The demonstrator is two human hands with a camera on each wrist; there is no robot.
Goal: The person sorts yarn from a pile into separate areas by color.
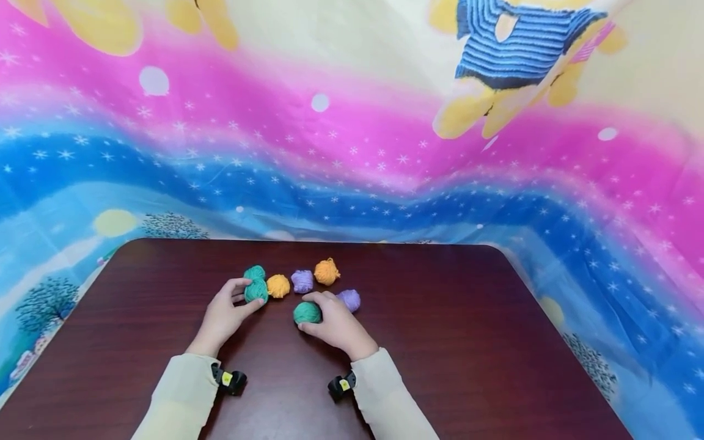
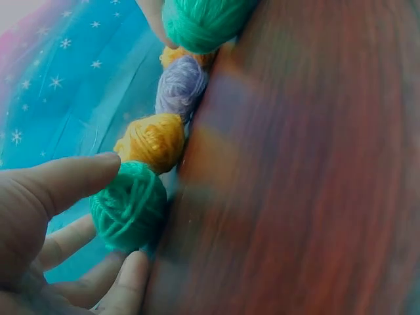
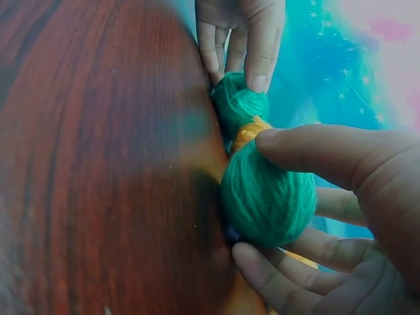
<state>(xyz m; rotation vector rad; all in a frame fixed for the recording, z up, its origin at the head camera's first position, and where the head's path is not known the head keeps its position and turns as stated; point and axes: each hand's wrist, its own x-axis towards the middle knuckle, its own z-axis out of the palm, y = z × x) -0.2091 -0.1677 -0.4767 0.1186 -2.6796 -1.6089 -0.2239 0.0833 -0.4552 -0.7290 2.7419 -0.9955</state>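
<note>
My left hand (image 1: 222, 311) holds a green yarn ball (image 1: 256, 291) between thumb and fingers at the left end of a group of yarn balls. Just behind that ball sits another green yarn ball (image 1: 255, 272), and a yellow-orange yarn ball (image 1: 278, 285) is right beside it. Nearer the front, my right hand (image 1: 338, 324) grips a third green yarn ball (image 3: 269, 197), its thumb on one side and fingers curled round the other. A purple yarn ball (image 1: 350, 300) shows past the back of the right hand, which partly hides it.
Between and behind the hands lie a purple yarn ball (image 1: 302, 281) and an orange yarn ball (image 1: 327, 271). All rest on a dark reddish-brown table (image 1: 467, 342) with rounded far corners. A colourful printed cloth (image 1: 352, 159) hangs behind it.
</note>
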